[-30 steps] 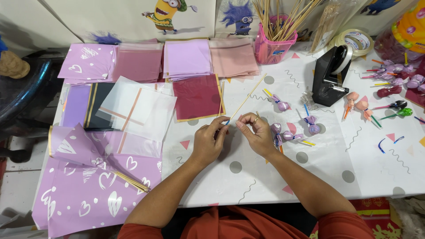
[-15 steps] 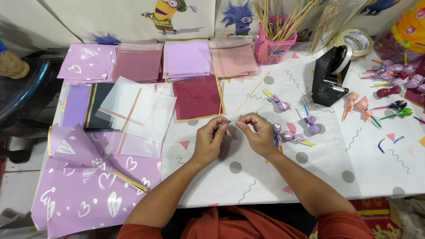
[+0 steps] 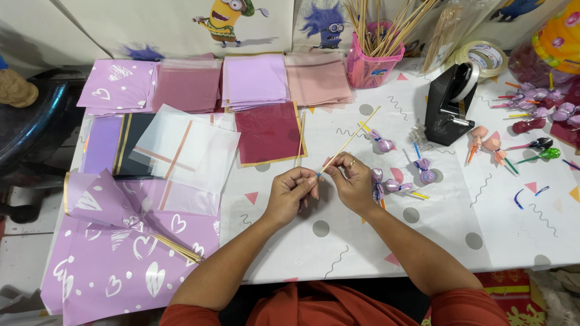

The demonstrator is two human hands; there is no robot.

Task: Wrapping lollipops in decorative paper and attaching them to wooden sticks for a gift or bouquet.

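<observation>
Likely a home craft table (image 3: pixel 459 241) — paper stacks (image 3: pixel 254 81), tape dispenser (image 3: pixel 450 105).

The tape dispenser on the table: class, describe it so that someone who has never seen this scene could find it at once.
Start at the white patterned table and look to its far right part, just right of the pink cup of wooden sticks. There stands the tape dispenser, a black block carrying a roll of tape. It is the only black, solid thing among the small wrapped lollipops around it.

One black tape dispenser (image 3: pixel 450 102), one pink cup (image 3: pixel 373 66) of sticks, four paper stacks along the back, two hands working.
</observation>
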